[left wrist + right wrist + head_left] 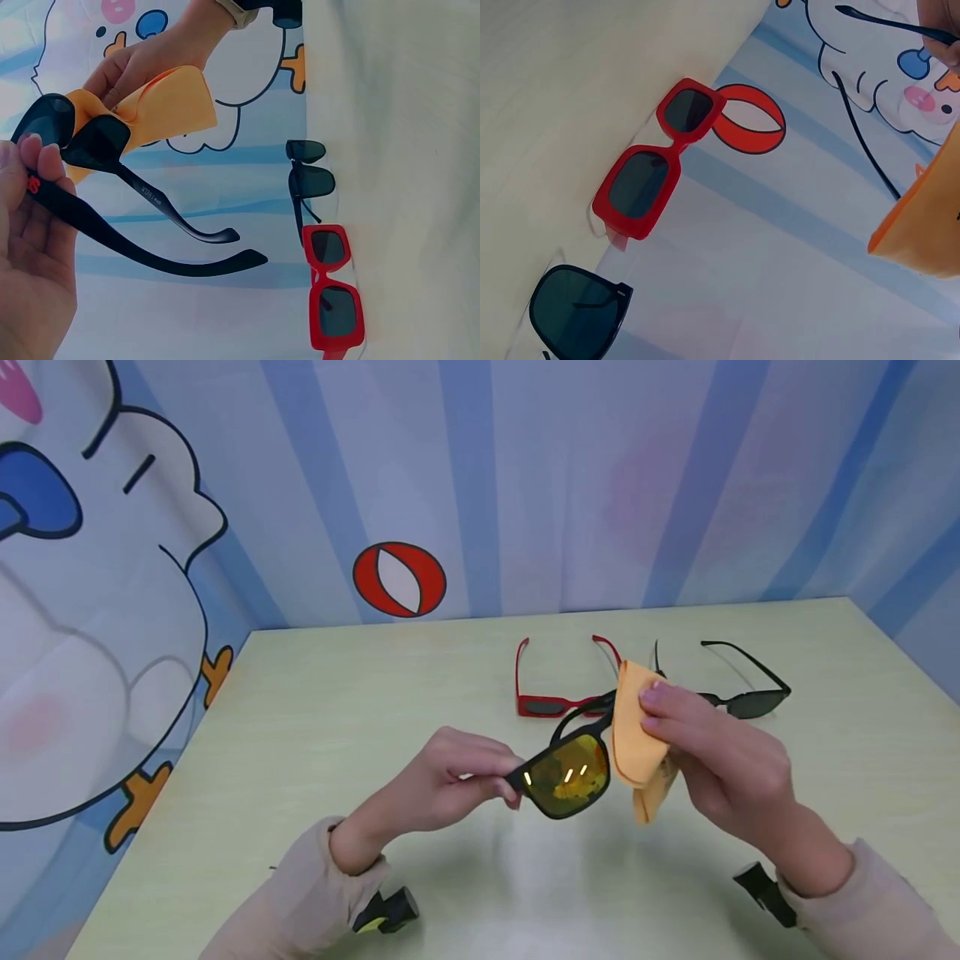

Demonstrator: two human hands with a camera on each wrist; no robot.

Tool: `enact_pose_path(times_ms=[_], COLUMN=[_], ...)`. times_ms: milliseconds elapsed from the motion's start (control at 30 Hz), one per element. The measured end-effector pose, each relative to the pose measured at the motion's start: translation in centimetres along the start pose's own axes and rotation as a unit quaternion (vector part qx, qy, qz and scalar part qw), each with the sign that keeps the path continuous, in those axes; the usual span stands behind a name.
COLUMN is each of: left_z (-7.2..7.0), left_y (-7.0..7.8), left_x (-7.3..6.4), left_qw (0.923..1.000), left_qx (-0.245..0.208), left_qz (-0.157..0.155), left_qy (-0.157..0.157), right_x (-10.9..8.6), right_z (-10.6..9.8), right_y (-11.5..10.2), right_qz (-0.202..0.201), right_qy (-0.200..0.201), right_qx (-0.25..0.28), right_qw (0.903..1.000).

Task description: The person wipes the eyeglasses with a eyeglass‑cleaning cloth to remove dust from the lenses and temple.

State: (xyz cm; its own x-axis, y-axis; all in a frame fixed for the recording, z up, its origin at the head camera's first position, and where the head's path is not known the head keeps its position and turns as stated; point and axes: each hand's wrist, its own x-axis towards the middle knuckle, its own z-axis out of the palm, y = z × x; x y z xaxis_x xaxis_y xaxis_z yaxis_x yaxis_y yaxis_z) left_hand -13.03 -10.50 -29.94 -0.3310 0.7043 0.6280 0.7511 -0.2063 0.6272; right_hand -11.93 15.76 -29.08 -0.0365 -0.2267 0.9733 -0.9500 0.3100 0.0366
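Note:
Black-framed sunglasses (pixel 566 777) with yellow mirrored lenses are held up over the table, tilted. My left hand (pixel 450 781) pinches them at the outer corner by the hinge, and both temples stretch away, as the left wrist view shows. An orange cloth (pixel 636 727) is gripped between the fingers and thumb of my right hand (pixel 727 760). It hangs folded over the other lens end and hides that lens in the head view. From the left wrist, the cloth (pixel 176 105) spreads behind the dark lenses (pixel 101 142).
Behind the hands, red sunglasses (pixel 542 706) lie on the table (pixel 360 693) with temples pointing back. To their right rest black sunglasses (pixel 757 703), partly covered by the right hand. A printed fabric backdrop (pixel 570 485) rises at the table's far edge.

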Motion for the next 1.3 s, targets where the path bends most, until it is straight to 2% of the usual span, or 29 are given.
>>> enact_pose_path(times_ms=[233, 433, 567, 733, 833, 967, 1033, 1133, 1233, 1300], left_z=[0.2, 0.3, 0.3, 0.6, 0.8, 0.9, 0.9, 1.1, 1.3, 1.4], left_y=[0.1, 0.0, -0.1, -0.1, 0.0, 0.3, 0.3, 0.1, -0.2, -0.3], left_x=[0.0, 0.2, 0.3, 0.3, 0.5, 0.7, 0.8, 0.8, 0.7, 0.6], left_qw=[0.9997, 0.9995, 0.9989, 0.995, 0.9909, 0.9877, 0.9868, 0.9876, 0.9853, 0.9759], left_qx=[-0.004, -0.02, -0.032, -0.073, -0.092, -0.087, -0.075, -0.022, 0.078, 0.162], left_qz=[-0.019, -0.024, -0.033, -0.066, -0.096, -0.124, -0.134, -0.136, -0.115, -0.087], left_qy=[0.012, 0.006, 0.008, 0.016, 0.02, 0.037, 0.051, 0.075, 0.099, 0.118], right_x=[-0.3, -0.8, -0.5, -0.2, 0.0, -0.3, -0.7, -1.5, -2.0, -2.2], right_z=[0.6, 0.8, 1.1, 1.5, 1.7, 1.6, 1.3, 0.5, -0.4, -0.8], right_y=[-0.3, 0.1, 0.4, 0.9, 1.0, 0.9, 0.9, 1.2, 1.6, 1.8], right_qz=[-0.051, -0.085, -0.096, -0.119, -0.126, -0.094, -0.061, 0.001, 0.055, 0.091], right_qy=[-0.002, 0.031, 0.055, 0.088, 0.102, 0.1, 0.072, -0.018, -0.115, -0.163], right_qx=[-0.02, -0.079, -0.099, -0.12, -0.134, -0.133, -0.132, -0.13, -0.124, -0.106], right_qw=[0.9985, 0.9928, 0.989, 0.9816, 0.9777, 0.9815, 0.9867, 0.9913, 0.9841, 0.9768])
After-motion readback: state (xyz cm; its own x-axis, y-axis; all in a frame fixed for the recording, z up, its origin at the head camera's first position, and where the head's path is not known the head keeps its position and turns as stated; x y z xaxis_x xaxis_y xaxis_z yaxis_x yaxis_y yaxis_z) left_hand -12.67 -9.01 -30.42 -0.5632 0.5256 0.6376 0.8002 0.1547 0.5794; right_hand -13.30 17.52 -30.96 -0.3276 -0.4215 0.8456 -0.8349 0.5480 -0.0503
